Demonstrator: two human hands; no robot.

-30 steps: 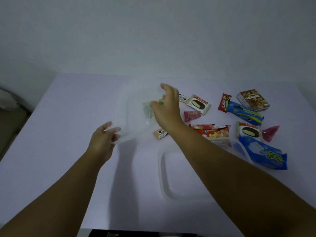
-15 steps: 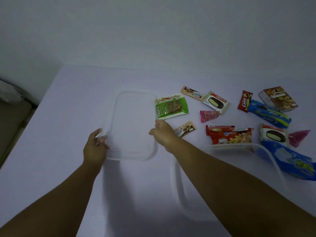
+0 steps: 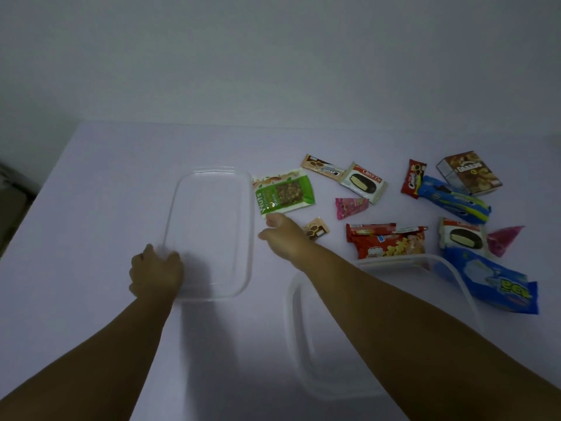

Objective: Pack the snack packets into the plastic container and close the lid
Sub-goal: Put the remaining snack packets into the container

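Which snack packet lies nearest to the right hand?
The small brown cookie packet, right beside the right hand; the green Nuts packet lies slightly beyond it.

Two bare, sleeveless forearms [image 3: 394, 314]
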